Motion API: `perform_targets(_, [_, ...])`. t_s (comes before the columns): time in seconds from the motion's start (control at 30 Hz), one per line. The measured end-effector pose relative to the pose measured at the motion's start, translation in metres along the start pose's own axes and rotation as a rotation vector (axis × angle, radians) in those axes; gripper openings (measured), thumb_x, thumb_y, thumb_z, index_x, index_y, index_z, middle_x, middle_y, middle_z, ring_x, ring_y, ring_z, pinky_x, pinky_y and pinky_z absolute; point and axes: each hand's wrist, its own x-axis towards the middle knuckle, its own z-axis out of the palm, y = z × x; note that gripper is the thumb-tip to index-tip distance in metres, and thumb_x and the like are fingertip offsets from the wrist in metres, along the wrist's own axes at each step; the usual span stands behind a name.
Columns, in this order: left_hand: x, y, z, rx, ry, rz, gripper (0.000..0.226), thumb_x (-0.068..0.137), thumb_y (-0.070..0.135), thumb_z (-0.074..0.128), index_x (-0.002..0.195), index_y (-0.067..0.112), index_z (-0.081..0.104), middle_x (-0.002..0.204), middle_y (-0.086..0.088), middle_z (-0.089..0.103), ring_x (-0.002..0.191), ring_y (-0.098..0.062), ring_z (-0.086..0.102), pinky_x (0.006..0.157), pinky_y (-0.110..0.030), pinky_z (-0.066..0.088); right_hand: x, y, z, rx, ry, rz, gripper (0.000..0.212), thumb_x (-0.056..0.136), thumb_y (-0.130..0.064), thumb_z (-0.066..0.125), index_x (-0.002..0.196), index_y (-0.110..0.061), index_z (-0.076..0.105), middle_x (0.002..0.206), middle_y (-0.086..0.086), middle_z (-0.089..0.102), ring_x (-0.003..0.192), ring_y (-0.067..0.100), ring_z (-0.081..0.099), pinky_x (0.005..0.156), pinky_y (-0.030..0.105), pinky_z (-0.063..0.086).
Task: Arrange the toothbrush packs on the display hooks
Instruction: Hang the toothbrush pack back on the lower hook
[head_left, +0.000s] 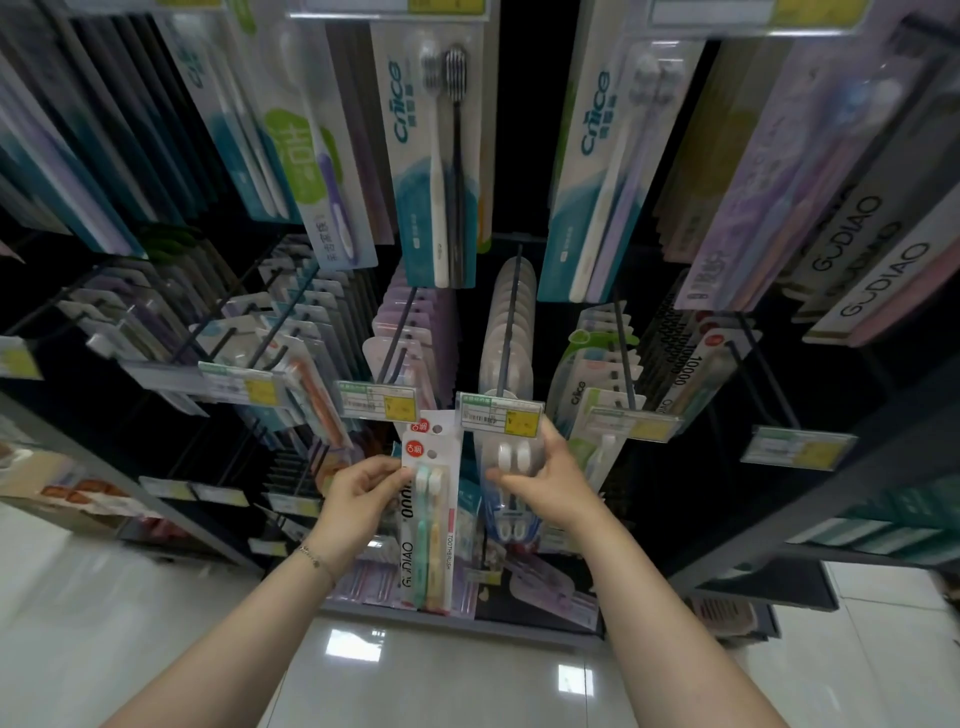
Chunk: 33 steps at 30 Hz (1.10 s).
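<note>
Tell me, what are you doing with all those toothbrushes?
A person is hanging up toothbrush packs in a shop. The left hand pinches two stacked white card packs holding green and yellow toothbrushes, not yet on any hook. The right hand grips a clear plastic pack with white brush heads at the front end of a dark metal hook, just below a yellow-and-white price tag.

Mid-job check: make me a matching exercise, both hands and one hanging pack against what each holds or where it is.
1. left hand
2. right hand
3. teal-and-white Cnice card pack with a white and a black toothbrush

A. hangs in the upper row
B. holds white GODIAO card packs with green and yellow toothbrushes
C. grips a clear plastic blister pack with white brush heads

Pairs: 1-B, 2-C, 3-A
</note>
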Motion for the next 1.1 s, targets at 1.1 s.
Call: perform_targets(1.1, [-0.007, -0.006, -0.006, 0.009, 0.013, 0.002, 0.011, 0.088, 0.009, 0.063, 0.092, 0.007, 0.073, 0.091, -0.007, 0.074, 0.086, -0.022, 0.068, 0.081, -0.037, 0.056, 0.039, 0.007, 0.012, 0.113, 0.173, -0.021, 0.043, 0.081, -0.002, 0.074, 0.093, -0.038, 0.052, 0.093, -0.019, 0.064, 0.084, -0.008, 0.061, 0.078, 0.014, 0.048])
